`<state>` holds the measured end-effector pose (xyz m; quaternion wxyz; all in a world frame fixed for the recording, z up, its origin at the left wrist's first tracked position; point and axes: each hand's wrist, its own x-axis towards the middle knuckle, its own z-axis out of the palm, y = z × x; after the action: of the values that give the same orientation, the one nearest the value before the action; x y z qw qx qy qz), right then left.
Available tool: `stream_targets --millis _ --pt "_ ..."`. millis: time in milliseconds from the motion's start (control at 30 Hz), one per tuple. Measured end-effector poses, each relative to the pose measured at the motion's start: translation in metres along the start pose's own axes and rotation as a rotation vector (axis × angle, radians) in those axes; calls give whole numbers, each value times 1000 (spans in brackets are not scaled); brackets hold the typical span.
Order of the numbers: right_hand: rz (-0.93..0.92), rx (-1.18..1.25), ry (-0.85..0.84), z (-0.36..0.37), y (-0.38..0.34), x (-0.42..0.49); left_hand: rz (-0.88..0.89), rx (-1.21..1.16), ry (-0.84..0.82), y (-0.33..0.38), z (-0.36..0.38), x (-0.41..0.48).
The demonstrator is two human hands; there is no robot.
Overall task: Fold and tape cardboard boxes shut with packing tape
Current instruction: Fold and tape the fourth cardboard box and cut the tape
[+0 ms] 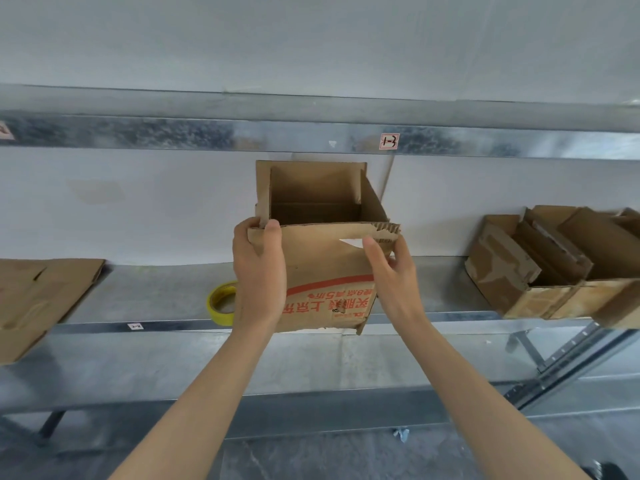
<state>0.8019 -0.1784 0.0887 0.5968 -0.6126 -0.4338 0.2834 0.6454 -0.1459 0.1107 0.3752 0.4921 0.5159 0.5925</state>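
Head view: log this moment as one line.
box: top open, untaped | left hand: grips its near left corner | right hand: holds its near right corner | tape roll: on shelf, untouched

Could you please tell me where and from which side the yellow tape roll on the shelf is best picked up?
Probably by its left rim, one finger through the open core and thumb outside, coming from the front left. The tape roll shows its hole towards the camera, and the left hand holding the box hides its right side.
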Motion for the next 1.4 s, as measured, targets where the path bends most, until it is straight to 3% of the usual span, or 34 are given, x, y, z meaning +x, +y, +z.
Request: stream_targets --millis 100,267,633,767,1033,1400 --pt "6 3 -53 -9 -2 1 8 22 -64 -4 -6 3" --pt "17 -36 -143 -16 3 5 -128 131 -204 -20 -28 15" --pt "-39 -46 -242 4 17 12 -293 150 -262 -34 -49 34" --pt "-32 -58 -295 16 28 7 -240 197 -298 -41 -58 42" --pt "193 -20 -112 26 56 15 -188 321 -428 -64 -51 45" --pt "160 -247 117 24 74 46 -43 341 -366 -85 -12 60"
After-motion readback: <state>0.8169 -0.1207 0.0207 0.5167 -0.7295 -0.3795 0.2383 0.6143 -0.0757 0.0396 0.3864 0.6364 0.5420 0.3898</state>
